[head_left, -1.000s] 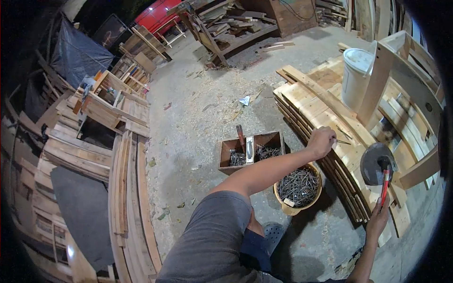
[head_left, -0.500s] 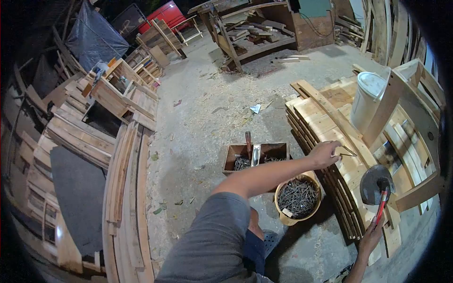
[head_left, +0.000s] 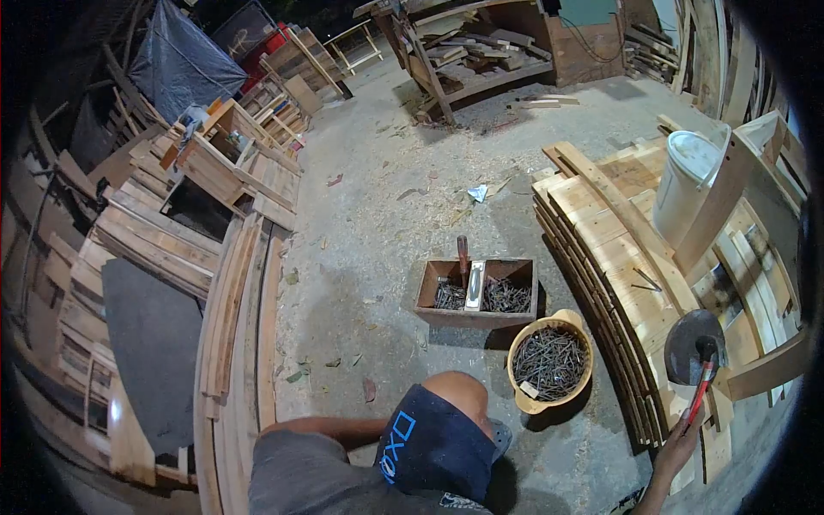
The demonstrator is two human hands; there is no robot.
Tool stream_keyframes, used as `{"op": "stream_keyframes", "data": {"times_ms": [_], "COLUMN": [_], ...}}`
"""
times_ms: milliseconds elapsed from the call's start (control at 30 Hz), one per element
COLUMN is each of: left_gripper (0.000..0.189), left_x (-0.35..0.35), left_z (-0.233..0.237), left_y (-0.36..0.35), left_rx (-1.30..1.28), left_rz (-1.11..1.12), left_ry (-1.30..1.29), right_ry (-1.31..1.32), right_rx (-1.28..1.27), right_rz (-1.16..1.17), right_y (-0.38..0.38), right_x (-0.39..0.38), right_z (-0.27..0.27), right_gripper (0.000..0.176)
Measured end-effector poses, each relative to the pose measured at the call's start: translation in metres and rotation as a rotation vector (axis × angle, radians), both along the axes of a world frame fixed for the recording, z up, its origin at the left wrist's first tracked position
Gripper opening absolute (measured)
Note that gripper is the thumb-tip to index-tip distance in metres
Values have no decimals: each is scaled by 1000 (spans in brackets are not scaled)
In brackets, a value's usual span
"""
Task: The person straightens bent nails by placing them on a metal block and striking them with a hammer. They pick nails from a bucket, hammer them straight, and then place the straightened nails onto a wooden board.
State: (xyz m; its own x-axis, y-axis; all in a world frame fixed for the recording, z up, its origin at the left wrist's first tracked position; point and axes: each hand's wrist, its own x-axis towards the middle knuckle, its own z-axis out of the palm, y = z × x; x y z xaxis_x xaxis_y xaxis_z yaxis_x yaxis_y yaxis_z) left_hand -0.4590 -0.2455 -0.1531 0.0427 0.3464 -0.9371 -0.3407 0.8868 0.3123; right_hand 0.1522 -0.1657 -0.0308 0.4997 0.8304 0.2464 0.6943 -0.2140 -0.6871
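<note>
My right hand (head_left: 680, 442) is wrapped round the red handle of a hammer (head_left: 702, 388). The hammer's dark head overlaps a round dark disc (head_left: 678, 348) on the stacked boards (head_left: 614, 249) at the right. A couple of nails (head_left: 648, 280) show on the pale wood beyond the disc. My left forearm (head_left: 343, 426) reaches behind my raised knee, so the left hand is hidden. Near that knee stands a yellow tub (head_left: 522, 400) full of nails. Just past it is a divided wooden box (head_left: 472, 318), with nails in both compartments and a tool with a brown handle (head_left: 463, 257) upright in it.
A white bucket (head_left: 682, 184) stands on the boards, next to a curved wooden frame (head_left: 764, 266). Long planks (head_left: 225, 326) and a dark sheet (head_left: 150, 352) lie along the left. Wood shavings cover the concrete floor (head_left: 386, 206). A workbench (head_left: 502, 86) holding offcuts stands ahead.
My left hand has left the boards and withdrawn behind my knee, leaving the nails lying there. The right hand keeps its grip on the hammer. My view has shifted slightly left.
</note>
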Motion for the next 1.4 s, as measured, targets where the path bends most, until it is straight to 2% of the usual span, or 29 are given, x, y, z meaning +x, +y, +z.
{"op": "stream_keyframes", "data": {"times_ms": [67, 200, 300, 400, 467, 500, 567, 633, 700, 767, 800, 833, 867, 900, 967, 1000, 1067, 1100, 1167, 1200, 1233, 1300, 1333, 1400], "left_gripper": [78, 76, 75, 74, 73, 73, 72, 71, 71, 70, 70, 69, 69, 68, 68, 67, 67, 66, 49, 37, 33, 27, 27, 26], "left_x": [9, 19, 25, 28, 30, 31, 33, 34, 36, 38, 39, 39, 41, 45, 56, 67, 100, 119, 164, 173, 185, 201, 206, 217], "left_z": [-5, -3, 3, 8, 12, 14, 19, 25, 33, 44, 51, 59, 69, 81, 109, 124, 150, 160, 161, 153, 143, 113, 93, 62], "left_y": [-21, -33, -35, -35, -35, -34, -34, -33, -30, -21, -15, -7, 3, 18, 52, 74, 121, 144, 193, 208, 221, 235, 240, 243], "left_rx": [-21, -7, 7, 25, 36, 42, 53, 70, 94, 122, 133, 136, 131, 128, 125, 134, 202, 283, 683, 782, 870, 1078, 1076, 1619], "left_rz": [78, 136, 150, 158, 162, 164, 162, 164, 159, 146, 131, 109, 81, 45, -63, -124, -344, -500, -924, -1095, -1264, -1424, -1431, -1525], "left_ry": [-18, -39, -49, -60, -67, -71, -83, -96, -115, -148, -173, -201, -231, -262, -320, -347, -368, -353, -290, 75, 304, 649, 639, 804], "right_ry": [116, 108, 49, 92, -52, -55, 121, 134, 149, 74, 134, 42, 50, -24, 21, -54, -93, -4, 91, 53, 15, 23, 27, 11], "right_rx": [-89, -96, 19, -122, 2, 0, -172, -234, -297, -113, -161, -17, 14, 15, -80, 3, -47, -116, -197, -169, -141, -136, -118, -134], "right_rz": [1, 12, -2, -12, 4, 3, -11, -15, -17, -9, 6, 36, 84, 62, 23, 39, 9, -23, -62, -60, -56, -59, -56, -74], "right_y": [0, -1, -1, -1, 0, 0, -1, 0, 3, -1, -2, -2, -2, -2, -7, -6, -8, -5, -4, -2, -3, -2, -1, -1], "right_x": [1, -3, -4, 0, 15, 7, -8, -11, -6, 16, 10, 24, 10, 10, 6, 1, -3, -8, -10, -10, -11, -13, -12, -13], "right_z": [4, 10, 6, 0, -26, -11, 22, 36, 23, -18, -4, -36, -11, -13, 0, 6, 15, 22, 28, 27, 26, 26, 25, 24], "right_gripper": [43, 43, 43, 43, 42, 42, 41, 41, 41, 41, 40, 41, 41, 41, 40, 40, 40, 39, 39, 39, 39, 39, 38, 38]}}
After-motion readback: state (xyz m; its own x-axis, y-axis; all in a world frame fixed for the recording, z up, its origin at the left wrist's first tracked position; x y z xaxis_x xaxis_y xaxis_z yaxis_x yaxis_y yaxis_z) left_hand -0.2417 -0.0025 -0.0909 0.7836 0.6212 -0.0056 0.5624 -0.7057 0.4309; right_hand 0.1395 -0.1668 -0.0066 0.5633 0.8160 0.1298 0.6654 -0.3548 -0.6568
